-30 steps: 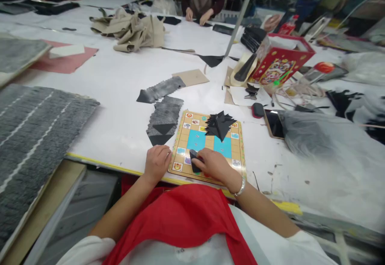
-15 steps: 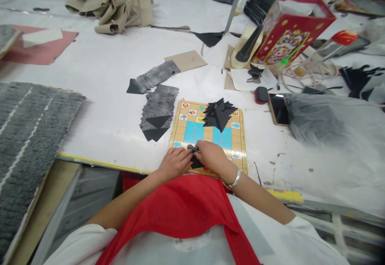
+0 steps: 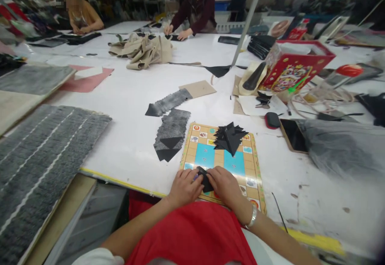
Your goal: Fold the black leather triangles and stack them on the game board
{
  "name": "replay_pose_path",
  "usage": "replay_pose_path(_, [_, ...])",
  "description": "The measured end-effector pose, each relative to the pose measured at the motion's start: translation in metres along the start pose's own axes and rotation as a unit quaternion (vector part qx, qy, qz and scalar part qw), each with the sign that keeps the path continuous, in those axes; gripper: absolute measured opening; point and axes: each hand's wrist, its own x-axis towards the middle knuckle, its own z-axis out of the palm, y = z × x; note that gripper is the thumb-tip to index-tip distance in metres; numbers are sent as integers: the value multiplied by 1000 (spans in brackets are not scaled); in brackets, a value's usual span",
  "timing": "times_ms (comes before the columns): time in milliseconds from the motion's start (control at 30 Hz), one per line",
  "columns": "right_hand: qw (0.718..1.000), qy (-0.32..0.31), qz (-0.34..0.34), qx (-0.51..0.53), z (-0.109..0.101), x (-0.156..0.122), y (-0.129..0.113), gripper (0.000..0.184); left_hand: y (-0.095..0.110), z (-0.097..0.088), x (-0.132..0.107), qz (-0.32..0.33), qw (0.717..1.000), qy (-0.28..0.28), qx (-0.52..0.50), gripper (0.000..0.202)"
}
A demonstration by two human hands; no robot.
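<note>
Between my two hands is a small black fabric piece (image 3: pixel 206 181), lying over the near edge of a printed game board (image 3: pixel 219 164). My left hand (image 3: pixel 187 185) grips its left side with bent fingers. From the other side, my right hand (image 3: pixel 225 185) presses its fingers onto the piece. A pile of black folded triangles (image 3: pixel 230 137) sits on the far right part of the board. Left of the board, overlapping grey-backed pieces (image 3: pixel 173 128) with black pointed ends lie in a row, and a second such row (image 3: pixel 168 101) is behind them.
Grey striped padding (image 3: pixel 54 156) fills the left side. Beige cloth (image 3: pixel 147 52) is heaped farther back. At right are a red box (image 3: pixel 296 66), a small black case (image 3: pixel 272 120), a phone (image 3: pixel 293 136) and a clear plastic bag (image 3: pixel 339 148). Two people work across the table.
The view has tilted up, bringing the people across the table into sight. My fingers have shifted on the black piece, which now shows more of its flat surface between my hands.
</note>
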Motion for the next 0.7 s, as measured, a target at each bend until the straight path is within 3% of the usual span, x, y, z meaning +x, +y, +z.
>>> replay_pose_path(167, [999,23,-42,-17,4,-7,-2,21,-3,-7,-2,-62,992,-35,-103,34])
replay_pose_path(267, [997,14,-73,-30,4,-7,-3,21,-8,-11,1,-116,976,-17,-181,21])
replay_pose_path(367, [995,9,-91,-43,3,-7,-4,20,-12,-14,3,-149,969,-1,-196,18])
replay_pose_path(567, [992,15,-115,-55,3,-7,-4,22,-11,-16,7,-47,994,-81,-54,40])
replay_pose_path(700, [989,0,-131,-61,0,-7,-5,24,-8,-19,9,-28,991,-127,11,41])
